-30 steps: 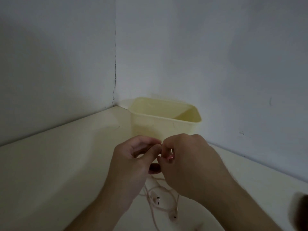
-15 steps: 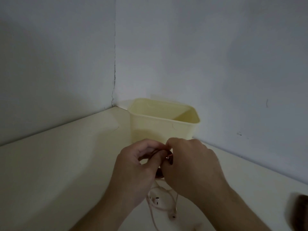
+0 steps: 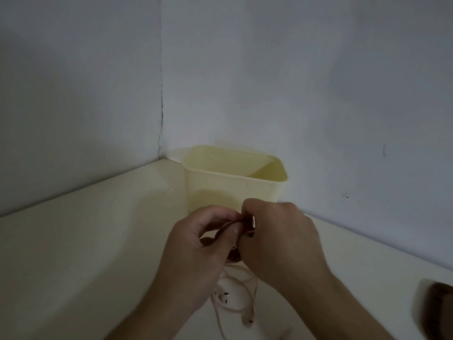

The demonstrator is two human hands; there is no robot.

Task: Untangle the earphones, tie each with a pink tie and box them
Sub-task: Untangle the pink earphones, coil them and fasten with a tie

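My left hand (image 3: 196, 251) and my right hand (image 3: 277, 241) meet fingertip to fingertip in front of a pale yellow box (image 3: 232, 185). Together they pinch a coiled earphone cord with a thin pink tie (image 3: 248, 232) showing between the fingertips. Below the hands the loose end of the pink earphones (image 3: 235, 305) hangs down, with two earbuds resting on the cream table (image 3: 73, 253). Most of the coil is hidden behind my fingers. The box stands open at the top, against the wall corner.
Grey walls meet in a corner just behind the box. A dark object (image 3: 438, 310) lies at the right edge of the table, partly out of view.
Both hands have moved a little forward toward the box, and the fingers have shifted on the cord and tie. The hanging earbuds have barely moved.
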